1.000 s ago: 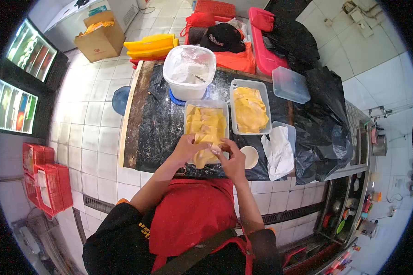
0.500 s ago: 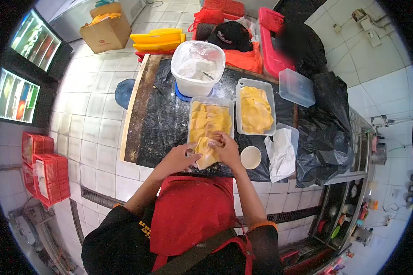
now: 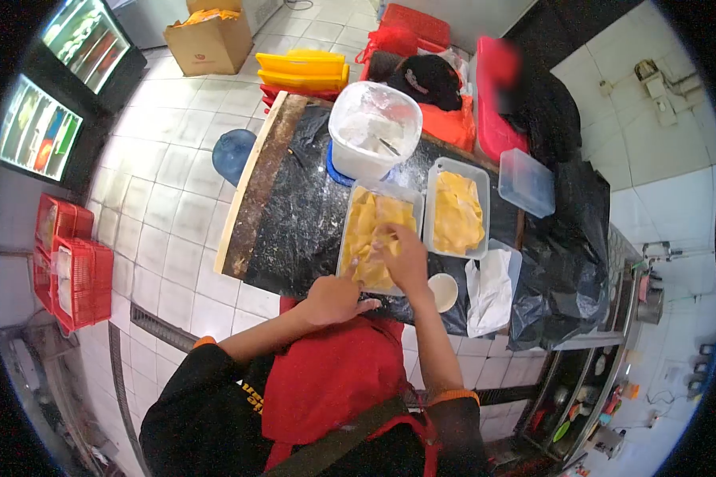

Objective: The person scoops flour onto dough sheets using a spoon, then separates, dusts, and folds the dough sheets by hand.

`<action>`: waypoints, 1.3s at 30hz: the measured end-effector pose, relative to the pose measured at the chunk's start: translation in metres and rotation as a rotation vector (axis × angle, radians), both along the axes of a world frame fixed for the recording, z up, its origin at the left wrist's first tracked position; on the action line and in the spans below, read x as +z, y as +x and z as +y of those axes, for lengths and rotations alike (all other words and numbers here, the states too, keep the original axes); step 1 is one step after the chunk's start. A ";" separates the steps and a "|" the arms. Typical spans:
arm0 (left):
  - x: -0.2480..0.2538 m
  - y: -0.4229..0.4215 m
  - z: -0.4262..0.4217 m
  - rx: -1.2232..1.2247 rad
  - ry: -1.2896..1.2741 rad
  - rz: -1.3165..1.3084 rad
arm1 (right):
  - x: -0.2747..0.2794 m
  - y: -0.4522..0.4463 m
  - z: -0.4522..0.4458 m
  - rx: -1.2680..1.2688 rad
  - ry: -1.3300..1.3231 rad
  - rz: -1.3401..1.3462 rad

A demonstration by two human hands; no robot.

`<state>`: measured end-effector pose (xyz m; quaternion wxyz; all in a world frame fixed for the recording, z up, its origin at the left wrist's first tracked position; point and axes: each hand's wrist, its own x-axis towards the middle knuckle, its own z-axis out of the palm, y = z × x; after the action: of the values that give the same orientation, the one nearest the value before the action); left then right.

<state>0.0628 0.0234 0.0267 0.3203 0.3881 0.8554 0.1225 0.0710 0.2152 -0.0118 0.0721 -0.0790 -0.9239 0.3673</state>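
My left hand (image 3: pixel 334 297) is at the near edge of a clear tub (image 3: pixel 343 238), thumb and forefinger spread and nothing held. Over the near right part of that tub is my right hand (image 3: pixel 402 256), its bent fingers touching the yellow dough pieces (image 3: pixel 366 226); what they grip, if anything, is hidden. Another tub (image 3: pixel 485 208) to the right holds more yellow dough sheets (image 3: pixel 457 211). Behind them stands a white tub (image 3: pixel 359 164) of white powder with a utensil in it. A small cream bowl (image 3: pixel 443 292) sits right of my right hand.
The table (image 3: pixel 294 215) has a black plastic cover. A white cloth (image 3: pixel 488 292) lies at the right, with an empty clear container (image 3: pixel 527 183) behind it. Black plastic (image 3: pixel 561 262) covers the right end. A blue round object (image 3: pixel 233 155) is left of the table.
My left hand has let go of the folded dough piece and moved back to the tub's near edge. The piece now lies in the tub. The view has shifted and tilted.
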 end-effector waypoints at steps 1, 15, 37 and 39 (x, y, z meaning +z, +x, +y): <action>0.003 -0.002 -0.005 0.012 0.001 0.009 | 0.017 -0.014 0.002 -0.065 -0.055 0.016; -0.011 -0.026 -0.110 0.665 0.593 0.102 | 0.079 -0.239 0.061 0.671 0.582 -0.093; -0.028 -0.031 -0.096 0.692 0.697 -0.078 | 0.064 -0.186 0.029 -0.337 -1.038 0.258; -0.029 -0.033 -0.092 0.630 0.675 -0.069 | 0.057 -0.178 0.037 -0.371 -1.121 0.311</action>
<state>0.0299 -0.0688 -0.0024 0.1514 0.1877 0.8327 0.4985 -0.1075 0.2525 0.0448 0.2165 -0.2099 -0.5396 0.7861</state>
